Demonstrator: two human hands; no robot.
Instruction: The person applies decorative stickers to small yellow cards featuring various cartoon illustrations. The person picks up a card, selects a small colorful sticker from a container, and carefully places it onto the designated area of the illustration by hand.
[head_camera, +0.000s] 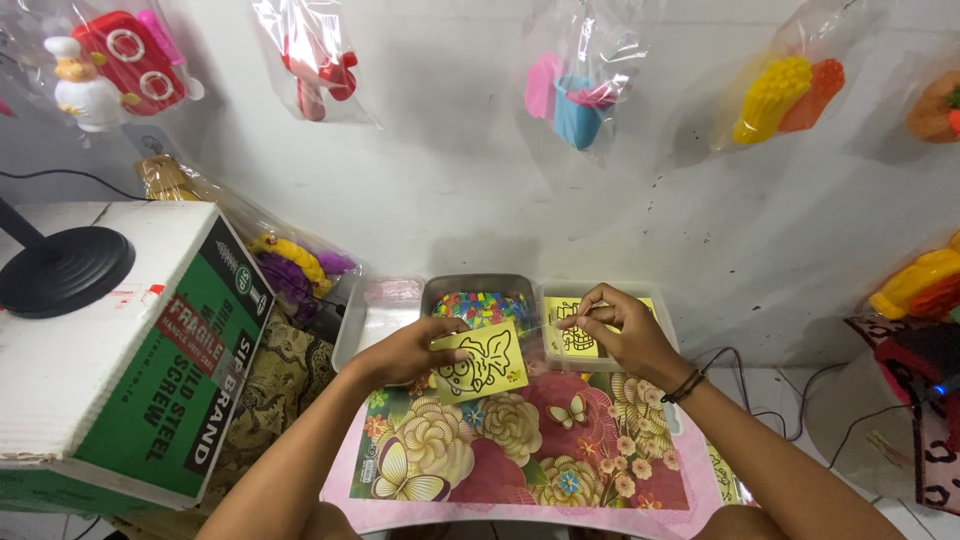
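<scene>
My left hand (405, 350) holds a small yellow card (480, 362) with a black outline drawing, tilted above a flowered mat (520, 445). My right hand (620, 325) pinches a thin clear strip or stick (545, 327) that reaches toward the card's upper right corner. Both hands hover in front of three shallow trays. The middle tray (478, 292) holds small multicoloured pieces. More yellow cards (578, 340) lie in the right tray (668, 325), partly hidden by my right hand.
A white and green cardboard box (130, 380) with a black round stand base (62, 272) on it sits at left. Bagged plastic toys (575, 90) hang on the white wall. A clear tray (372, 315), patterned cloth (275, 375) and cables (770, 405) lie around the mat.
</scene>
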